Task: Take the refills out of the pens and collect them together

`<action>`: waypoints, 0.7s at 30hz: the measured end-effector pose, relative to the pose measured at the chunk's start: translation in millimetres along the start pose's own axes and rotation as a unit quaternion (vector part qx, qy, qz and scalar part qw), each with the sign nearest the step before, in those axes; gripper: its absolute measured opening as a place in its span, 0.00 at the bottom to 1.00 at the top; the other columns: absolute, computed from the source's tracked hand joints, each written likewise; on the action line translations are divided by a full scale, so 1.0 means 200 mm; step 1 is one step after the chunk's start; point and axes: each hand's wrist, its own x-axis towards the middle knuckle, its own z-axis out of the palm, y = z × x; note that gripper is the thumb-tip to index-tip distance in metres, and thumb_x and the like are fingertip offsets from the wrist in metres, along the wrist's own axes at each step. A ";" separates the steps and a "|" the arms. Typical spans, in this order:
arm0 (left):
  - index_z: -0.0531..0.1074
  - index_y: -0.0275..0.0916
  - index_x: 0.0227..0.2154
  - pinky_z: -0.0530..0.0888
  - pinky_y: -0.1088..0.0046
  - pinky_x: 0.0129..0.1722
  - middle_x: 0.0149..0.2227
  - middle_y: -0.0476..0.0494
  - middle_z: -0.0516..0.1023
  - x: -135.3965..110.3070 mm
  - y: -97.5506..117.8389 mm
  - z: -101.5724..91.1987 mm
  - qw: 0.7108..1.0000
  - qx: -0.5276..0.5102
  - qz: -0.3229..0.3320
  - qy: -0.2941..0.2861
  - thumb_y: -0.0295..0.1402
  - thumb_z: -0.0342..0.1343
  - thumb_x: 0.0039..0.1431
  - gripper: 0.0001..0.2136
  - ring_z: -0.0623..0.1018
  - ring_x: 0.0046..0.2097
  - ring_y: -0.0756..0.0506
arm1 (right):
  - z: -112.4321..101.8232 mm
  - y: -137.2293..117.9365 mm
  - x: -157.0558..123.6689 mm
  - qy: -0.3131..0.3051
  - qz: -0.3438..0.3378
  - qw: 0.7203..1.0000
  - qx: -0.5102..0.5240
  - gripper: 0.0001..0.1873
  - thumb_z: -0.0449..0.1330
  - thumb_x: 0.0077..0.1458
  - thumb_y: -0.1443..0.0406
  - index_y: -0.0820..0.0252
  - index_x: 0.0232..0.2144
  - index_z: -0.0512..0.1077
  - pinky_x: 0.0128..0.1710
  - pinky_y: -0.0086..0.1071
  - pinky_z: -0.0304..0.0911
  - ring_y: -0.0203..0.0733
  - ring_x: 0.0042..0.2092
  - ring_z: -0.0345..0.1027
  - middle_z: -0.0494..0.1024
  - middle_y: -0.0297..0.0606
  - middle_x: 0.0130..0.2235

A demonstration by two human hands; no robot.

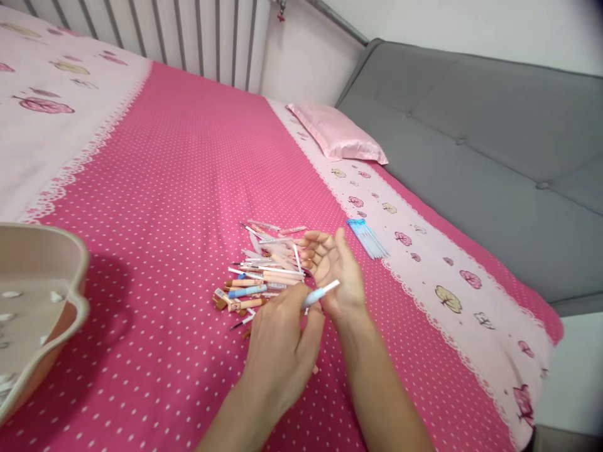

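Observation:
My left hand (285,339) is closed round a slim pen (316,295) with a light blue section and a white end, which points up and right. Beside it, palm up with fingers loosely curled and apart, is my right hand (336,273), and nothing shows in its palm. Just beyond and left of both hands lies a loose heap of pens and pen parts (264,276) in white, pink, peach, brown and blue. Some of the heap is hidden behind my hands. Several light blue slender sticks (370,238) lie side by side to the right.
On the left stands a beige tray (82,263) with a curved rim and small white bumps inside. A pink pillow (339,132) lies by the grey padded headboard (471,144). The bed has a pink dotted cover (188,163); a radiator (188,37) is behind it.

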 end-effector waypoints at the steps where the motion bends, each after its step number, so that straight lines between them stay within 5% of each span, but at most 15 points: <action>1: 0.55 0.41 0.21 0.53 0.71 0.26 0.22 0.51 0.63 -0.01 0.01 0.00 1.000 -0.018 -0.001 -0.003 0.31 0.43 0.58 0.10 0.63 0.26 0.48 | 0.01 0.04 0.02 0.006 0.006 1.000 -0.012 0.26 0.46 0.54 0.45 0.60 0.34 0.69 0.32 0.30 0.65 0.36 0.30 0.68 0.75 0.41 0.34; 6: 0.54 0.41 0.21 0.54 0.71 0.25 0.22 0.52 0.62 -0.06 0.08 -0.01 0.996 -0.088 0.005 -0.021 0.30 0.44 0.58 0.11 0.62 0.25 0.49 | 0.04 0.21 0.03 -0.063 -0.087 0.962 -0.252 0.09 0.58 0.49 0.61 0.58 0.32 0.72 0.36 0.32 0.65 0.37 0.33 0.68 0.77 0.37 0.34; 10: 0.52 0.41 0.20 0.52 0.70 0.24 0.20 0.53 0.58 -0.06 0.08 -0.02 0.996 -0.083 0.002 -0.019 0.30 0.44 0.58 0.12 0.59 0.24 0.50 | 0.08 0.27 0.00 -0.199 -0.162 0.889 -0.379 0.11 0.57 0.50 0.67 0.55 0.36 0.75 0.38 0.32 0.65 0.39 0.36 0.69 0.77 0.35 0.37; 17: 0.52 0.41 0.20 0.52 0.70 0.24 0.21 0.53 0.56 -0.05 0.06 -0.02 0.996 -0.083 0.008 -0.011 0.28 0.44 0.57 0.11 0.58 0.25 0.49 | 0.09 0.24 0.00 -0.287 -0.197 0.808 -0.475 0.11 0.57 0.53 0.62 0.54 0.38 0.75 0.42 0.36 0.65 0.45 0.42 0.67 0.75 0.38 0.38; 19: 0.53 0.41 0.21 0.52 0.70 0.25 0.21 0.52 0.57 -0.05 0.06 -0.02 0.997 -0.080 0.005 -0.008 0.29 0.44 0.57 0.11 0.59 0.25 0.49 | 0.10 0.24 -0.01 -0.287 -0.185 0.804 -0.487 0.10 0.57 0.54 0.62 0.55 0.37 0.76 0.42 0.37 0.65 0.46 0.42 0.67 0.74 0.39 0.37; 21: 0.53 0.41 0.21 0.53 0.70 0.25 0.22 0.52 0.59 -0.05 0.06 -0.02 0.997 -0.075 0.007 -0.005 0.29 0.44 0.57 0.10 0.60 0.26 0.49 | 0.11 0.25 -0.02 -0.261 -0.163 0.828 -0.469 0.08 0.58 0.53 0.62 0.54 0.34 0.77 0.42 0.37 0.65 0.47 0.42 0.67 0.75 0.39 0.36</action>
